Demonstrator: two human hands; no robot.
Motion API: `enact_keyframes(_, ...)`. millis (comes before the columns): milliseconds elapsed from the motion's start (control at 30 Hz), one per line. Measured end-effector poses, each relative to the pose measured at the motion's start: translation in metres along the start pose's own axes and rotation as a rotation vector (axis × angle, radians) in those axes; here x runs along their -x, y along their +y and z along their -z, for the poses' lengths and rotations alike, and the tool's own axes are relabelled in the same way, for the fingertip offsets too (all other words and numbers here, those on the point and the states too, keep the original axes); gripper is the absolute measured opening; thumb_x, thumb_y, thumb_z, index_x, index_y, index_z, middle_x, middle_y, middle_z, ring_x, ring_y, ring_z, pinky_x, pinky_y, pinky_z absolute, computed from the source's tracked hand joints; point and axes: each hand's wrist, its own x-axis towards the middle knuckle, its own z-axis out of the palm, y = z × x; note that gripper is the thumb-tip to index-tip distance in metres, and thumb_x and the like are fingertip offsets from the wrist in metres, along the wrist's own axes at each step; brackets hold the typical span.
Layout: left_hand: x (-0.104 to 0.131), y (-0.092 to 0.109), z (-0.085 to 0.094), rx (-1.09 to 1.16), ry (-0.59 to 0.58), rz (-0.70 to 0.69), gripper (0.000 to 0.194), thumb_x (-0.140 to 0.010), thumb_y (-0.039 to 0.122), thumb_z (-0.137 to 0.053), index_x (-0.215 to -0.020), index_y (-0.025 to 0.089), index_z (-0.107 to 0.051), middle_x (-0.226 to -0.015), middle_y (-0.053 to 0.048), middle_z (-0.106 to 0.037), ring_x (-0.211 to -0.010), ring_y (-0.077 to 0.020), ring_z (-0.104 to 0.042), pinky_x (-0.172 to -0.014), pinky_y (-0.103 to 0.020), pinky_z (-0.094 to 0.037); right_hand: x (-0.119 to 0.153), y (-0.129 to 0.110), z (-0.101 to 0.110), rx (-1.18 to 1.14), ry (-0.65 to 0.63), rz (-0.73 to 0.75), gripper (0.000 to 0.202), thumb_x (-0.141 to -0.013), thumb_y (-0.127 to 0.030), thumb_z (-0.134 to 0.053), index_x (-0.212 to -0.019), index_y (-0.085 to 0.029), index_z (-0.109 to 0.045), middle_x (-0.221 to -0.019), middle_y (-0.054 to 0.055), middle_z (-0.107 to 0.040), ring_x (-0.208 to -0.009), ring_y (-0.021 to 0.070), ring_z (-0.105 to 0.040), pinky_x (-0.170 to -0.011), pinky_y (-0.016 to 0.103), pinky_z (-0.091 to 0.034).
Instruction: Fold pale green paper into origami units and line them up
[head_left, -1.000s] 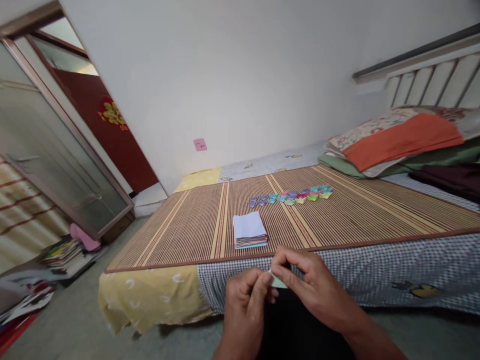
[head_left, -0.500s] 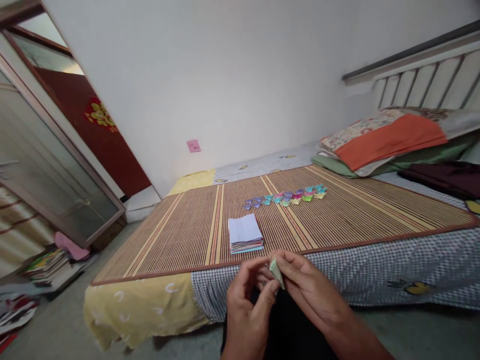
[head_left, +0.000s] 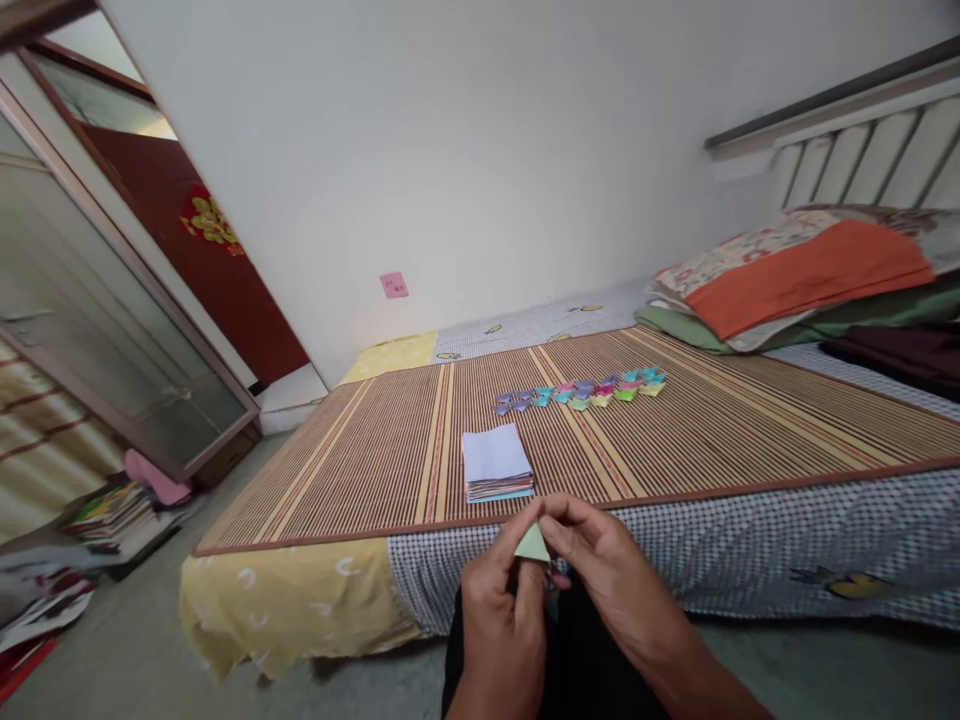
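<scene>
A small light-green folded paper [head_left: 533, 545], showing a triangular face, is held between both hands above my lap. My left hand [head_left: 499, 590] grips it from below and the left, the thumb pressed against its lower edge. At its upper right side the fingers of my right hand [head_left: 600, 550] pinch it. Just beyond my hands lies a stack of paper sheets [head_left: 496, 455] with a pale sheet on top. Farther back, small folded paper pieces [head_left: 581, 392] in several colours stand in two rows on the striped mat [head_left: 375, 450].
The mat covers a bed whose checked sheet [head_left: 750, 550] hangs over the front edge. Pillows [head_left: 810, 270] and dark folded cloth [head_left: 900, 355] lie at the right. Books [head_left: 112, 515] are piled on the left, near a glazed door [head_left: 135, 300].
The green paper has turned from a narrow edge-on view to a flat triangular face. My fingers have shifted around it, and the camera view has moved slightly left.
</scene>
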Motion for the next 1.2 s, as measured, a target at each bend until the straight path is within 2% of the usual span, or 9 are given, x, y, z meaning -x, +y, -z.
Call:
enact_keyframes(100, 0.0, -0.004, 0.006, -0.104, 0.067, -0.038, 0.041, -0.093, 0.013, -0.054, -0.13, 0.021, -0.072, -0.071, -0.002, -0.077, -0.056, -0.0147, -0.067, -0.059, -0.023, -0.055, 0.006, -0.002, 0.0, 0.253, 0.134, 0.2, 0.019, -0.091, -0.038, -0.069, -0.1, -0.022, -0.066, -0.087, 0.003, -0.066, -0.074, 0.0175, -0.063, -0.065, 0.027, -0.053)
enact_keyframes(167, 0.001, -0.008, 0.01, -0.19, 0.125, -0.137, 0.047, -0.089, 0.006, -0.054, -0.13, 0.023, -0.072, -0.089, -0.005, -0.081, -0.072, -0.017, -0.074, -0.069, -0.024, -0.058, 0.011, -0.005, -0.002, 0.479, 0.19, 0.405, 0.014, -0.087, -0.026, -0.072, -0.1, -0.024, -0.066, -0.091, 0.003, -0.067, -0.076, 0.0177, -0.064, -0.07, 0.028, -0.054)
enact_keyframes(267, 0.002, -0.011, 0.012, -0.241, 0.151, -0.277, 0.058, -0.084, -0.002, -0.052, -0.132, 0.025, -0.07, -0.118, -0.008, -0.079, -0.103, -0.0212, -0.075, -0.089, -0.028, -0.059, 0.016, -0.007, -0.008, 0.69, 0.181, 0.651, 0.023, -0.083, -0.016, -0.074, -0.103, -0.025, -0.065, -0.098, 0.004, -0.069, -0.081, 0.0194, -0.066, -0.074, 0.029, -0.056)
enact_keyframes(433, 0.007, -0.012, 0.008, -0.233, 0.106, -0.309, 0.056, -0.091, 0.001, -0.05, -0.14, 0.026, -0.063, -0.132, -0.008, -0.072, -0.119, -0.0223, -0.07, -0.1, -0.031, -0.056, 0.017, -0.005, -0.01, 0.837, 0.188, 0.865, 0.024, -0.091, -0.005, -0.058, -0.105, -0.023, -0.063, -0.097, 0.006, -0.069, -0.094, 0.0206, -0.069, -0.085, 0.031, -0.057)
enact_keyframes(567, 0.016, -0.016, 0.003, -0.086, 0.103, -0.159, 0.048, -0.097, 0.01, -0.054, -0.141, 0.028, -0.058, -0.138, -0.008, -0.068, -0.123, -0.0219, -0.067, -0.103, -0.031, -0.053, 0.019, -0.005, -0.004, 0.869, 0.211, 0.914, 0.028, -0.092, 0.0, -0.056, -0.106, -0.023, -0.064, -0.096, 0.007, -0.069, -0.092, 0.0197, -0.07, -0.083, 0.03, -0.058)
enact_keyframes(767, 0.023, -0.024, -0.011, 0.13, 0.173, -0.137, 0.017, -0.099, 0.02, -0.058, -0.114, 0.023, -0.066, -0.103, -0.005, -0.074, -0.096, -0.0163, -0.073, -0.085, -0.023, -0.057, 0.018, -0.008, 0.002, 0.854, 0.223, 0.932, 0.03, -0.09, 0.001, -0.057, -0.107, -0.022, -0.065, -0.097, 0.007, -0.068, -0.094, 0.0193, -0.069, -0.082, 0.03, -0.058)
enact_keyframes(900, 0.021, -0.017, -0.015, 0.159, 0.235, -0.101, 0.014, -0.097, 0.027, -0.062, -0.107, 0.023, -0.071, -0.097, -0.004, -0.073, -0.089, -0.0159, -0.07, -0.081, -0.022, -0.055, 0.016, -0.007, 0.006, 0.877, 0.194, 0.939, 0.03, -0.09, 0.002, -0.057, -0.105, -0.022, -0.065, -0.103, 0.008, -0.07, -0.098, 0.0202, -0.068, -0.085, 0.033, -0.057)
enact_keyframes(1100, 0.01, -0.008, -0.01, 0.288, 0.173, 0.09, 0.015, -0.089, 0.031, -0.073, -0.098, 0.02, -0.074, -0.08, -0.002, -0.074, -0.068, -0.0126, -0.068, -0.067, -0.019, -0.055, 0.014, -0.009, 0.008, 0.865, 0.153, 0.893, 0.028, -0.09, 0.0, -0.059, -0.106, -0.022, -0.064, -0.101, 0.008, -0.07, -0.096, 0.0212, -0.068, -0.082, 0.035, -0.057)
enact_keyframes(1200, 0.006, -0.007, -0.008, 0.328, 0.192, 0.126, 0.015, -0.085, 0.033, -0.077, -0.094, 0.02, -0.076, -0.077, -0.002, -0.074, -0.069, -0.013, -0.068, -0.067, -0.018, -0.056, 0.014, -0.009, 0.009, 0.835, 0.136, 0.866, 0.028, -0.091, -0.002, -0.059, -0.108, -0.023, -0.065, -0.103, 0.008, -0.069, -0.098, 0.021, -0.068, -0.084, 0.035, -0.057)
